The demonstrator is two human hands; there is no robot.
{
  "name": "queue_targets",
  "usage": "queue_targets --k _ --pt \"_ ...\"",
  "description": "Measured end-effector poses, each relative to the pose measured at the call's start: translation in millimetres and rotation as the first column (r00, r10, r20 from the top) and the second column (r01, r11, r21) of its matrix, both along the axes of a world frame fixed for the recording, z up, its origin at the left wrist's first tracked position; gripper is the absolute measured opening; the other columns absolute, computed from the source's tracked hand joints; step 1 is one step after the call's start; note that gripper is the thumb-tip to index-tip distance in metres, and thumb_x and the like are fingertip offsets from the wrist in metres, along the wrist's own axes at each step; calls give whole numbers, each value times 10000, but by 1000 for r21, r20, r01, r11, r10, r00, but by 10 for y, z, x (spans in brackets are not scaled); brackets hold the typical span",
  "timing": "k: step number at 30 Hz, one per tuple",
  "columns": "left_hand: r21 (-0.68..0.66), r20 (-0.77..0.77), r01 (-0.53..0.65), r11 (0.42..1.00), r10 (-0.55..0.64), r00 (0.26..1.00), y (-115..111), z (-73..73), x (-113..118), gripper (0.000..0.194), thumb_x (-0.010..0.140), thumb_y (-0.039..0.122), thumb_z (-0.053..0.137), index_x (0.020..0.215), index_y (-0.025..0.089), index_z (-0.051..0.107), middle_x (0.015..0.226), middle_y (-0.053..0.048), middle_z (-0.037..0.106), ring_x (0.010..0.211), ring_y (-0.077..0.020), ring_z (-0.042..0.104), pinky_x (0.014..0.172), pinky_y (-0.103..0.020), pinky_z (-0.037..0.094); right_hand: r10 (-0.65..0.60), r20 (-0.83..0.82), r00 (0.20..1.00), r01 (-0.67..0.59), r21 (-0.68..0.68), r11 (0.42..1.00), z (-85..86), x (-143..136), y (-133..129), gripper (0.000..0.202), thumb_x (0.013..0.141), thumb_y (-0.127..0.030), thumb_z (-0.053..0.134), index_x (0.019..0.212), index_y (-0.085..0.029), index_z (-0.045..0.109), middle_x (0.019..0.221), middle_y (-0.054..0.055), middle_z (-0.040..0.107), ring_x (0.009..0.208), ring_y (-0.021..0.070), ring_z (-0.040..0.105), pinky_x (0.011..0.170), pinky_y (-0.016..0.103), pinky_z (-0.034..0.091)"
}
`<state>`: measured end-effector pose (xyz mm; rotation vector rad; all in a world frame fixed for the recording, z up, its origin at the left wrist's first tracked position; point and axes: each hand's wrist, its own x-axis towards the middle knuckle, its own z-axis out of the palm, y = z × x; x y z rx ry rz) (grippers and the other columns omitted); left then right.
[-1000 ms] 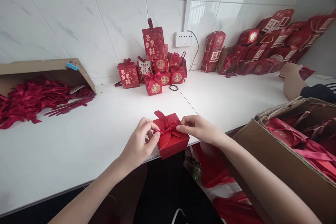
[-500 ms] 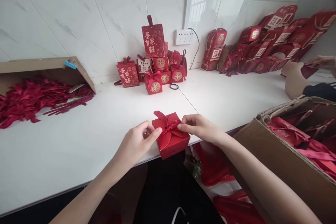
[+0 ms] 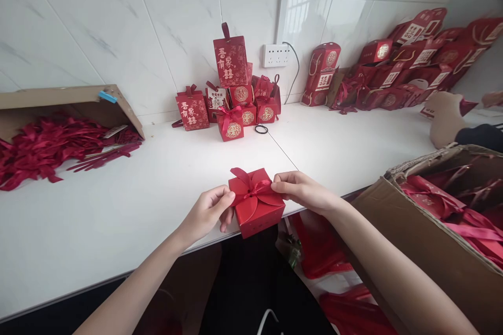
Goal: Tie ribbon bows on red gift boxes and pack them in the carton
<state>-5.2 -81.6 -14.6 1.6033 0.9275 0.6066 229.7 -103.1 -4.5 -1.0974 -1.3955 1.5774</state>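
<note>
Your left hand [image 3: 210,209] has its thumb and index finger closed together on the left side of the red ribbon bow [image 3: 254,188], while its other fingers curl loosely below, beside the red gift box [image 3: 257,214]. Your right hand [image 3: 301,191] pinches the bow's right side between thumb and forefinger, the remaining fingers bent behind. The box sits between your hands at the front edge of the white countertop [image 3: 165,193], with its curved top flaps folded in under the bow and one ribbon end sticking up at the back left. Compared with the earlier frames, your left hand is farther out to the left, its lower fingers now hang down past the box corner, and your right fingertips are slightly farther right; the bow looks more stretched out sideways, and the box is in nearly the same place. Beyond it, small red favor boxes [image 3: 230,124] stand by the wall near a black ring [image 3: 261,129]. An open carton of ribbons [image 3: 58,95] lies to the left, and a cardboard box [image 3: 396,214] of red packages stands to the right. At the far right, another person's hand [image 3: 493,99] is mostly cut off by the edge, showing less than before.
</note>
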Motion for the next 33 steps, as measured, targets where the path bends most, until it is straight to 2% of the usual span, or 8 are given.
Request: queue_targets --k 8,18,22,24,26,28,30,33 --pt "-25 97 17 1000 -14 995 -9 -86 20 346 852 484 461 657 201 420 526 45 528 468 -100 510 464 -224 449 18 -240 971 -35 -65 997 -174 24 45 370 666 -406 720 557 -163 462 552 -55 384 530 79 313 543 251 218" --pt "4 150 -40 999 39 988 1 -227 48 375 848 504 438 631 207 366 491 58 470 427 -92 474 425 -220 422 -31 -299 954 14 -62 998 -355 -18 53 414 652 -441 706 546 -184 398 501 -68 350 479 73 275 513 243 215" --pt "7 122 2 1000 -3 993 51 -181 -21 351 854 464 417 621 208 359 524 45 452 467 -109 491 432 -234 432 41 -269 962 -38 15 999 -346 81 39 457 667 -509 695 545 -177 405 547 -56 355 505 76 322 537 245 270" --pt "83 77 3 997 -10 997 90 -87 -85 325 855 467 386 667 204 409 626 17 486 561 -133 520 460 -252 455 5 -270 963 4 31 1000 -350 183 50 481 684 -592 647 582 -175 429 589 -54 347 520 83 359 558 257 315" --pt "277 7 -60 959 60 998 114 48 -119 271 857 441 397 751 202 464 732 -4 507 686 -154 530 570 -280 488 -108 -205 973 115 22 993 -355 271 70 462 726 -626 584 689 -173 501 652 -39 386 557 96 412 577 267 352" --pt "519 -80 -84 850 146 986 110 191 -83 194 865 370 435 788 204 499 798 -12 523 796 -165 522 738 -310 476 -167 -57 984 169 23 985 -345 304 86 444 774 -612 536 848 -175 558 778 4 481 671 125 484 622 275 387" --pt "672 -183 -3 741 170 968 80 302 19 160 879 301 449 788 208 543 836 -20 546 873 -176 512 838 -330 432 -103 88 991 101 32 994 -308 277 89 458 796 -608 507 896 -166 575 893 44 534 789 152 513 697 295 409" --pt "738 -300 138 661 138 944 21 353 207 170 888 291 465 838 217 609 879 -29 564 894 -193 506 849 -358 420 38 201 979 -46 37 998 -221 199 74 436 805 -576 520 769 -144 571 801 28 547 754 141 502 749 305 400"
